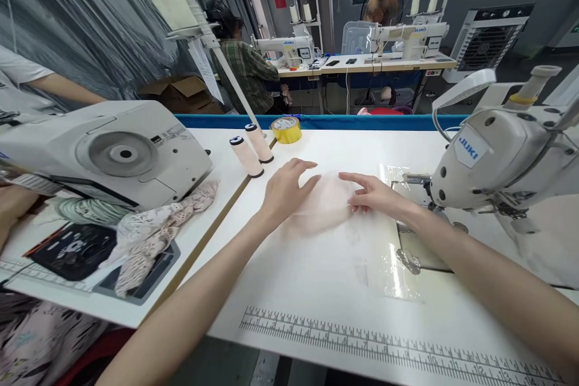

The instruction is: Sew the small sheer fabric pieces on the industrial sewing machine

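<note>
A thin, pale pink, sheer piece of cloth (328, 202), smeared by motion, is over the white table between my two hands. My left hand (289, 188) is at its left side, thumb and fingers apart in a loose curve. On the cloth's other side, my right hand (371, 192) points inward with the index finger stretched out and the other fingers partly bent. I see no cloth gripped in either hand; whether the fingertips touch it is unclear. To the right stands a white JUKI sewing machine (479, 151), its needle area beyond my right forearm.
Two pale thread cones (246, 157) and a yellow tape roll (286, 130) stand at the back left. A printed ruler (362, 341) runs along the front edge. Left, another machine (117, 154) has lace fabric (156, 229) beside it, with a person's arm (67, 85) behind.
</note>
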Available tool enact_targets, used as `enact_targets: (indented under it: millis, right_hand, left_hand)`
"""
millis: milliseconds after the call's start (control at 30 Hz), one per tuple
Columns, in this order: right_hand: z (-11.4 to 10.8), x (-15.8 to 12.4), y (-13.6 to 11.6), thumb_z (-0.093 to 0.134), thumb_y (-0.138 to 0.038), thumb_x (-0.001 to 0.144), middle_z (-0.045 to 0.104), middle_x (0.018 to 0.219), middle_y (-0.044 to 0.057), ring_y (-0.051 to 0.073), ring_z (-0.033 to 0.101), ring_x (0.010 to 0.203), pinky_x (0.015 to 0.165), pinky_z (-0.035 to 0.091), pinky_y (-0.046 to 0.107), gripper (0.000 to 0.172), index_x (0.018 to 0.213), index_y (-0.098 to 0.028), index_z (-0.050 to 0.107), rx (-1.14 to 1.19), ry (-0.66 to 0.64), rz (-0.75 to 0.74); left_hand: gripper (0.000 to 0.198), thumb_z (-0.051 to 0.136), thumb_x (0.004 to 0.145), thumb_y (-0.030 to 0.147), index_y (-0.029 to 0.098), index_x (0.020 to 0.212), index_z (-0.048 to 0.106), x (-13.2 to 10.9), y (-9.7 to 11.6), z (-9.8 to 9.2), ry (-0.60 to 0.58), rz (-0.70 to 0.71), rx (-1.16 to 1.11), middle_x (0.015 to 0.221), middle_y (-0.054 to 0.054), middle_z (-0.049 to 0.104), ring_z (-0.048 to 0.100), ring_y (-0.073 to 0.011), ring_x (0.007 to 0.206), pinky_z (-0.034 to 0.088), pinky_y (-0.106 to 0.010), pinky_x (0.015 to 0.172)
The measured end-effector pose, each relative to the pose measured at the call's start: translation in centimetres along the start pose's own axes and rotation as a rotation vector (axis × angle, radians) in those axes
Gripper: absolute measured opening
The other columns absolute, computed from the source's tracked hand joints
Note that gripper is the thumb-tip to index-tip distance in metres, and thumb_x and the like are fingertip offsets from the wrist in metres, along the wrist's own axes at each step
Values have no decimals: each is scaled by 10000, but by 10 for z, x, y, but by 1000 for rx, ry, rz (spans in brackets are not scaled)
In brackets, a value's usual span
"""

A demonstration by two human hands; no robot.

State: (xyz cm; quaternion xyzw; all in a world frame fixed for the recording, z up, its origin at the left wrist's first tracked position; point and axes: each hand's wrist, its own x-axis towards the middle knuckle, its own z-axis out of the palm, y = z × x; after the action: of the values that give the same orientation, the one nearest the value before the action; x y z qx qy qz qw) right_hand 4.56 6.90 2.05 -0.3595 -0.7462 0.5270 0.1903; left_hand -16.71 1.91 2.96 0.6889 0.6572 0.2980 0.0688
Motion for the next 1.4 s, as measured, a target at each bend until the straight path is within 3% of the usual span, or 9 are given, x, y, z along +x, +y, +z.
enact_targets:
  millis: [200, 400, 567, 667, 733, 867, 1033, 1300, 1400]
  right_hand:
    - [-5, 2, 1, 538, -102, 746, 694, 993, 91, 184, 661, 728, 608, 519, 293, 587, 1329, -134, 478, -309, 8, -45]
    - [-5, -48, 5, 442, 11, 707, 426, 1436, 126, 301, 623, 1031, 768, 497, 400, 553, 1211, -174, 575, -653, 156, -74]
    - [-14, -138, 13, 431, -99, 850, 510, 1383, 36, 201, 641, 1004, 674, 507, 285, 395, 1182, -239, 593, -816, 134, -218]
    - [-37, -190, 30, 441, -61, 850, 677, 1133, -4, 145, 618, 1035, 722, 495, 236, 350, 1075, -239, 640, -785, 288, -267]
    - [-61, -219, 44, 449, -44, 834, 707, 1023, 9, 149, 637, 956, 729, 488, 246, 322, 1016, -208, 658, -860, 456, -208]
    - [-117, -249, 67, 458, -87, 826, 692, 1044, 32, 186, 641, 894, 573, 423, 262, 298, 1020, -194, 658, -1113, 795, 106]
    - [-152, -239, 76, 511, -281, 859, 630, 1209, 28, 197, 642, 811, 499, 320, 272, 271, 1086, -243, 655, -1109, 770, 296]
    - [-150, -239, 69, 442, -212, 901, 724, 794, 49, 209, 650, 699, 559, 334, 280, 285, 1053, -209, 683, -1011, 810, 264]
    - [-142, -255, 51, 516, -291, 890, 642, 555, -2, 143, 585, 520, 534, 353, 248, 205, 910, -195, 696, -648, 688, 196]
  left_hand:
    - [757, 496, 855, 562, 210, 1468, 226, -34, -5, -2, -418, 187, 160, 1507, -119, 318, 321, -299, 1372, 275, -473, 1111]
    - [828, 442, 891, 549, 253, 1497, -40, -42, -17, -1, -284, 322, 275, 1569, -106, 116, 180, -302, 1428, 153, -535, 1151]
    - [592, 447, 889, 492, 427, 1443, 252, -40, -2, 0, -209, 705, 418, 1566, 36, 99, 268, -366, 1387, 272, -598, 1094]
    - [488, 437, 920, 377, 391, 1404, 376, -35, 10, 4, 35, 946, 408, 1516, 43, 285, 322, -345, 1367, 238, -585, 1120]
    - [505, 503, 906, 300, 298, 1402, 412, -32, 24, 8, 133, 1071, 351, 1454, -14, 415, 411, -303, 1325, 259, -516, 1134]
    - [318, 565, 884, 254, 199, 1193, 616, -35, 74, 34, 33, 1275, 259, 1295, -74, 592, 576, -253, 1165, 374, -411, 1070]
    - [283, 502, 926, 313, 178, 1142, 627, -46, 153, 88, -120, 1270, 70, 1207, -67, 651, 604, -233, 1113, 489, -379, 942]
    - [542, 402, 951, 465, 142, 1386, 398, -21, 249, 167, -346, 998, 120, 1479, -116, 372, 320, -268, 1380, 300, -441, 1130]
    - [594, 417, 940, 480, 124, 1411, 356, -7, 264, 190, -371, 908, 148, 1494, -148, 335, 257, -292, 1404, 204, -467, 1163]
